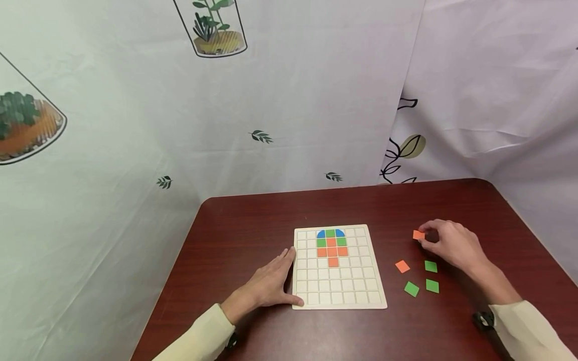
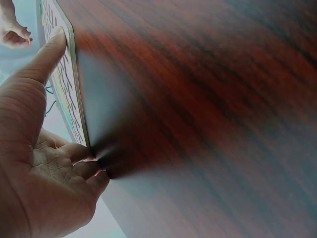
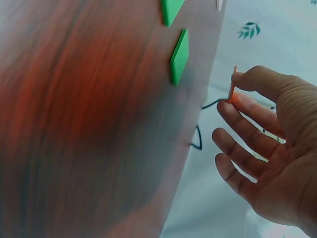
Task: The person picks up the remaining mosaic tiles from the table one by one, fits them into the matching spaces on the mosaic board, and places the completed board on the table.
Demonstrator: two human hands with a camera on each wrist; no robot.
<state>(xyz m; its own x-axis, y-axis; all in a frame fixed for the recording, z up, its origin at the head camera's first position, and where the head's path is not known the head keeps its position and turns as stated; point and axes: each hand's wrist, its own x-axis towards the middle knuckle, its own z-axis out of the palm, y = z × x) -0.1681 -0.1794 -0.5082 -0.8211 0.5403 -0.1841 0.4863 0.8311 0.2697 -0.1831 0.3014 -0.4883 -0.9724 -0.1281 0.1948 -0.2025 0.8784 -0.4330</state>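
Note:
A white grid board (image 1: 334,286) lies on the table, with blue, green and orange tiles in several of its upper cells. My left hand (image 1: 271,281) rests at its left side, fingers extended along the edge and the thumb on the near left corner. In the left wrist view, that thumb (image 2: 49,57) presses on the board's rim. To the right of the board, my right hand (image 1: 456,243) pinches an orange square tile (image 1: 418,234) between thumb and fingers, raised off the table. The right wrist view shows this tile (image 3: 232,89) edge-on.
Between the board and my right arm lie a loose orange tile (image 1: 402,266) and three green tiles, one of them (image 1: 411,289) nearest the board. The dark red-brown table (image 1: 253,220) ends at a patterned white cloth (image 1: 293,100) behind it.

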